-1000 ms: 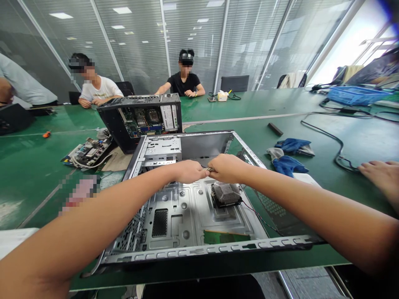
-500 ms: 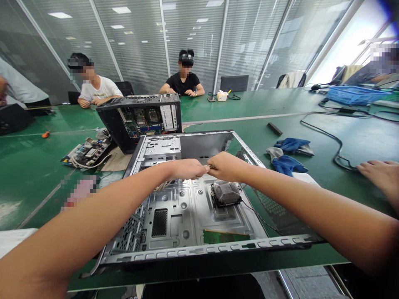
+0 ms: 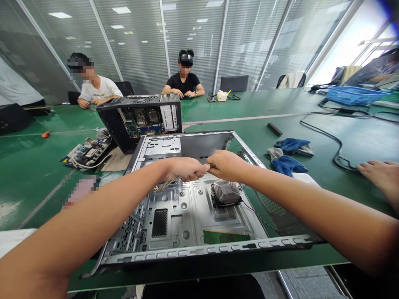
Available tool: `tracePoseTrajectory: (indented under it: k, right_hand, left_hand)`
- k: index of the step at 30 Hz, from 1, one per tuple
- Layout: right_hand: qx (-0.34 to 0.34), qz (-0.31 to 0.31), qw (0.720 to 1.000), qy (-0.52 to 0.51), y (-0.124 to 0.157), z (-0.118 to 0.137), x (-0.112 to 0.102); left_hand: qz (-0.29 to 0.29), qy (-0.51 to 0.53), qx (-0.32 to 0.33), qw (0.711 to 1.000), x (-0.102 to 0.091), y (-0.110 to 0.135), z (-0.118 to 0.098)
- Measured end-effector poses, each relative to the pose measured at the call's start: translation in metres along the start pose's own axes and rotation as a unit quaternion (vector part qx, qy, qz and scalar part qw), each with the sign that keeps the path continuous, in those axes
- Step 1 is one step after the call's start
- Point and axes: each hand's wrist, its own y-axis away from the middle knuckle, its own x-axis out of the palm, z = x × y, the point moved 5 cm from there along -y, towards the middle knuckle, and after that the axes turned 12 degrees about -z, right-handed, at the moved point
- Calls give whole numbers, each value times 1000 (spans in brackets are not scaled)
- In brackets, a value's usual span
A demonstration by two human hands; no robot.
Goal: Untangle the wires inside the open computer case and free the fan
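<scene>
Above the inside of an open computer case (image 3: pixel 193 209), my left hand (image 3: pixel 187 169) is closed round a bundle of pale cables (image 3: pixel 164 185). The bundle trails below that wrist to the left side of the case. My right hand (image 3: pixel 225 165) meets it fingertip to fingertip, closed on the same cables where they come out of the left grip. What sits inside the right fist is hidden. Below the right hand, a CPU cooler (image 3: pixel 226 192) with a thin dark lead rests on the case floor. A green memory module (image 3: pixel 226 237) lies by the near rim.
Behind stands a second computer case (image 3: pixel 114 126) with a motherboard inside. A loose motherboard (image 3: pixel 89 151) lies to its left. Blue gloves (image 3: pixel 289 164), a black cable (image 3: pixel 332 137) and a blue basket (image 3: pixel 355 94) are on the right. Another person's hand (image 3: pixel 378 174) rests at the right edge.
My left fingers have shifted slightly and curl more visibly round the cables, and more of the bundle shows under the wrist. My right hand has risen a touch. The case and its parts stay put.
</scene>
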Motion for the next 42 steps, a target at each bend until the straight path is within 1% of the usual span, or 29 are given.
tracePoseTrajectory:
  k: [3,8,11,16,23,28,30,34,36,40,42]
  right_hand:
    - [1,9,1000,-6,0,0,2]
    - [13,21,1000,2,1,0,3]
    - [16,18,1000,11,1,0,2]
    - [16,1,1000,2,0,-2,2]
    - [14,-39,998,-48,-1,-4,0]
    - [8,-75,996,-55,0,-2,-3]
    - [12,-65,997,-48,0,-2,-3]
    - [47,-10,999,-10,0,-4,0]
    - [55,6,998,4,1,-4,0]
    - [54,22,998,6,1,-4,2]
    - [52,21,998,-1,1,-4,3]
  left_hand:
    - [6,-1,4,1000,0,1,-1]
    - [-18,-50,23,998,-1,-4,3]
    - [-27,-52,27,998,-2,-5,3]
    - [-7,-1,8,1000,-1,-1,-1]
    - [-32,15,11,999,-6,-1,-2]
    - [-52,10,22,998,-9,-3,-1]
    - [-58,1,33,998,-8,-3,-1]
    - [-67,-44,40,996,-5,-5,-1]
    - [-80,-77,40,993,-4,-5,-2]
    - [-102,-146,42,983,-4,-3,-5]
    - [-103,-147,41,983,-5,-3,-6]
